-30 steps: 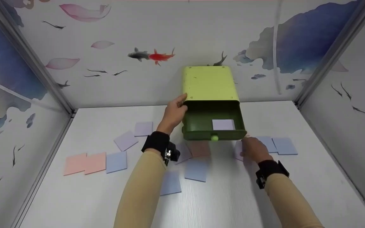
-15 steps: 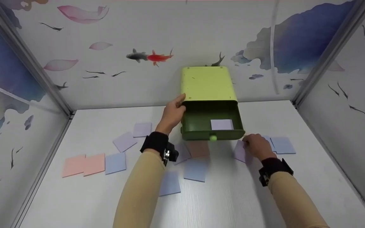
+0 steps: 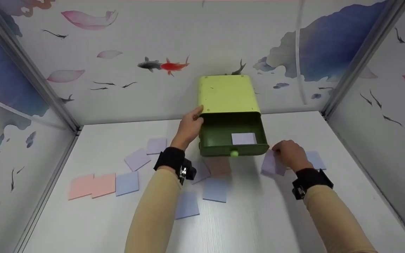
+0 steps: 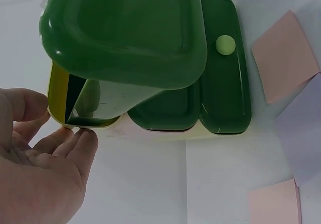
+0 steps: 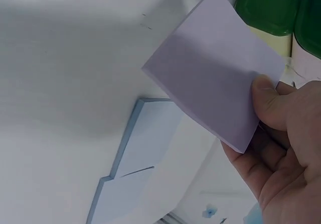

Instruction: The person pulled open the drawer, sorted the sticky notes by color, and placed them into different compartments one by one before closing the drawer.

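Note:
A small chest of drawers [image 3: 227, 94], yellow-green with dark green drawers, stands against the back wall. Its top drawer [image 3: 216, 128] is pulled out, and a purple sticky note pad [image 3: 243, 138] lies inside. My left hand [image 3: 187, 128] grips the chest's front left edge; the left wrist view has thumb and fingers [image 4: 83, 151] around the corner of the casing. Right of the drawer, my right hand [image 3: 292, 154] pinches another purple sticky note pad [image 5: 210, 68] near one corner, between thumb and fingers. That pad is tilted and raised over the table.
Blue pads [image 3: 315, 160] lie partly behind the right hand. In front of the chest are a pink pad [image 3: 218, 166], a purple pad [image 3: 200, 172] and blue pads [image 3: 214, 189]. Farther left lie pink pads [image 3: 104, 185], a blue pad [image 3: 127, 183] and purple pads [image 3: 137, 159]. Printed walls enclose the table.
My right hand has lifted the purple sticky note pad off the table and shifted slightly right with it. My left hand keeps its grip on the chest; the drawer stays out.

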`<state>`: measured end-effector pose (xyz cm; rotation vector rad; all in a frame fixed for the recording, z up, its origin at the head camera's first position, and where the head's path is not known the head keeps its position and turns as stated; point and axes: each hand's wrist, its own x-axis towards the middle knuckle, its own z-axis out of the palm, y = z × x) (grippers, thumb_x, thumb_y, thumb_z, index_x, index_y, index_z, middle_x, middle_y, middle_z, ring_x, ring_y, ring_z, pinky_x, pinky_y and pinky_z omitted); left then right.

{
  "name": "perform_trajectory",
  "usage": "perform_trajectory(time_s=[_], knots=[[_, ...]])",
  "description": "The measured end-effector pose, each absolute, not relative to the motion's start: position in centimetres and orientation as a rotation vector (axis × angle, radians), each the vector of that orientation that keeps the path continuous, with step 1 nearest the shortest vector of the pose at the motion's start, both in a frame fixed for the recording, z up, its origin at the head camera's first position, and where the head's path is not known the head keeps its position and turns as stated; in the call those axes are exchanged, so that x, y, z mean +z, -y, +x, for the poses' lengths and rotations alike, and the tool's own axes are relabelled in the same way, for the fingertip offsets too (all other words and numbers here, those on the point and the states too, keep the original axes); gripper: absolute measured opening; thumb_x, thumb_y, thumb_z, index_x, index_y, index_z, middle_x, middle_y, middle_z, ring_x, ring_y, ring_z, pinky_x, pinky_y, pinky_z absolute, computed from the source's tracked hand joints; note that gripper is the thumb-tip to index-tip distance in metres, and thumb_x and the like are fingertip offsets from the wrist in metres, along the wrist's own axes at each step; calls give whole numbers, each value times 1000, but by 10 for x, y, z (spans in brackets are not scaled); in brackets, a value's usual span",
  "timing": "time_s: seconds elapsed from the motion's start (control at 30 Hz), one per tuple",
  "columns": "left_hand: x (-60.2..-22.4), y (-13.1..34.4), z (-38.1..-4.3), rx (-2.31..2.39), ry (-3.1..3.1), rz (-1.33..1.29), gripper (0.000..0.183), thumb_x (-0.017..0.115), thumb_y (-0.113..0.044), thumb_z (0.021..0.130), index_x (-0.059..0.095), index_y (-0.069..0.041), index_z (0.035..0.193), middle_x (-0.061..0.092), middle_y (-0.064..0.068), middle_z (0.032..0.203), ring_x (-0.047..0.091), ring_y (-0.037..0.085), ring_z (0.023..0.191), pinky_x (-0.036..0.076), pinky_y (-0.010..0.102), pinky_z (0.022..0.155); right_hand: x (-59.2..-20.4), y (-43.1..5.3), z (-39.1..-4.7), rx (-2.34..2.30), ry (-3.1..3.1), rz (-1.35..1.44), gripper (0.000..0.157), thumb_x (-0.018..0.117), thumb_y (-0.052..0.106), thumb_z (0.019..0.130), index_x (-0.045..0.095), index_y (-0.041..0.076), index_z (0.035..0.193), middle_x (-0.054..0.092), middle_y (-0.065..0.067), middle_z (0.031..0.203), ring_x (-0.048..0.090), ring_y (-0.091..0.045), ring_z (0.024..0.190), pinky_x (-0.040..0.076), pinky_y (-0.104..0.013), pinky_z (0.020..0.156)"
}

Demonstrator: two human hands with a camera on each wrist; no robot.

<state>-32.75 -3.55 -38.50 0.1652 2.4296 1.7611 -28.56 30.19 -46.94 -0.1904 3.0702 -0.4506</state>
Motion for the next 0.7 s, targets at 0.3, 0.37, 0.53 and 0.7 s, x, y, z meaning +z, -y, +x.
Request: perform_trajectory(time_s=[0.3,0.37,0.53,0.7], knots=[[-384,36,-328,1788,-2386,154,46,35,-28,107,34,-20,153,34,-3,158,26,17,149,26,35,121,-435,-305,-292,-438,-3145,-213,24,60,1,90,74,2,109,70,-23,111,65,-43,100,54,-56,82],[-384,35,-327,1791,-2390,152,46,35,-29,107,35,-20,153,34,-3,158,26,17,149,25,34,121,-427,-305,-292,-422,-3166,-206,24,60,0,90,74,3,109,70,-23,111,65,-43,99,54,-56,82],[-385,36,-327,1801,-2392,158,46,35,-28,107,35,-20,152,34,-3,158,26,16,149,26,34,121,-408,-303,-292,-376,-3217,-209,26,57,-2,91,74,3,109,70,-24,109,65,-43,98,53,-58,80],[-385,35,-327,1798,-2410,178,46,35,-27,107,35,-18,152,35,-1,158,27,17,148,27,34,121,-392,-303,-291,-349,-3237,-215,28,56,-5,90,75,3,109,70,-24,108,65,-44,97,53,-58,79]])
